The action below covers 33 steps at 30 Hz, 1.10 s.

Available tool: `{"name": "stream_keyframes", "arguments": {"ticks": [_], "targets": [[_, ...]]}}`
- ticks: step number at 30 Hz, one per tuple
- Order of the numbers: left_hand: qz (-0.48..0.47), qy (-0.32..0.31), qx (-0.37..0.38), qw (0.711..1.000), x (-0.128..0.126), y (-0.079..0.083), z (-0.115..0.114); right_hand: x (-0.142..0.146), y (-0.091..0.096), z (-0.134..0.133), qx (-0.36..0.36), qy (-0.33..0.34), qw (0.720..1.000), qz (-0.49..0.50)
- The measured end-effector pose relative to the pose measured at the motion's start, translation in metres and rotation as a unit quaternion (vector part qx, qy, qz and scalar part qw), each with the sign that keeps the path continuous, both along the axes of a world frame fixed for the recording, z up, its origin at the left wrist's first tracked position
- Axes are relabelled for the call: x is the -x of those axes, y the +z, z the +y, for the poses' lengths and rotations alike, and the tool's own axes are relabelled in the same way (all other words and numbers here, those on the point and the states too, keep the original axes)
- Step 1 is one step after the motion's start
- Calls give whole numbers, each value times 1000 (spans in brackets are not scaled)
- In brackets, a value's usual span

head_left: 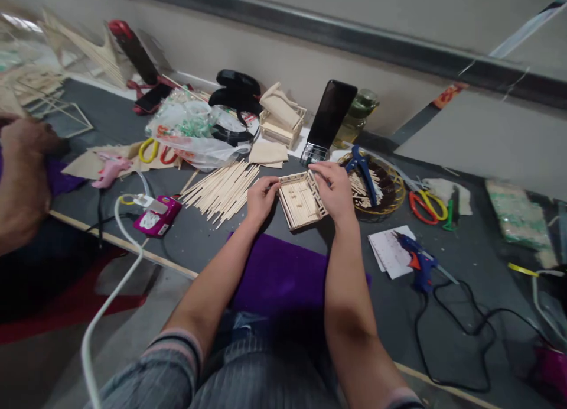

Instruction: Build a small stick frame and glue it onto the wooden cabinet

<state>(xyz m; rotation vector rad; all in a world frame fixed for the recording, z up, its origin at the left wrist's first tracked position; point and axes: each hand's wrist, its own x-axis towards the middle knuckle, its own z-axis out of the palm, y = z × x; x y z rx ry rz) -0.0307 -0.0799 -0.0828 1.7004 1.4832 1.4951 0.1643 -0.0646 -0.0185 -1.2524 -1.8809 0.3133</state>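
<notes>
Between my hands is a small open box made of thin wooden sticks, tilted so its inside faces me. My left hand pinches its upper left corner. At the box's upper right side, my right hand grips the latticed wall with thumb and fingers. A few small stick bits sit on the box's inner floor. Loose wooden sticks lie fanned out to the left of my left hand. A purple cloth is spread below the box, at the table's front edge.
Behind the box stand a propped phone and a stick-built box holding cloth. A wicker basket holds short sticks and a blue cutter. Rightward lie scissors and a blue glue gun. A co-worker's arm is at left.
</notes>
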Motion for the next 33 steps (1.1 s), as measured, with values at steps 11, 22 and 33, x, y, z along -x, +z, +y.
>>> {"name": "stream_keyframes", "arguments": {"ticks": [11, 22, 33], "targets": [[13, 1, 13, 1000, -2, 4, 2, 4, -8, 9, 53, 58, 996, -52], [-2, -7, -11, 1000, -2, -4, 6, 3, -10, 10, 59, 42, 996, -55], [5, -10, -26, 1000, -4, -1, 6, 0, -13, 14, 41, 37, 997, -60]]}}
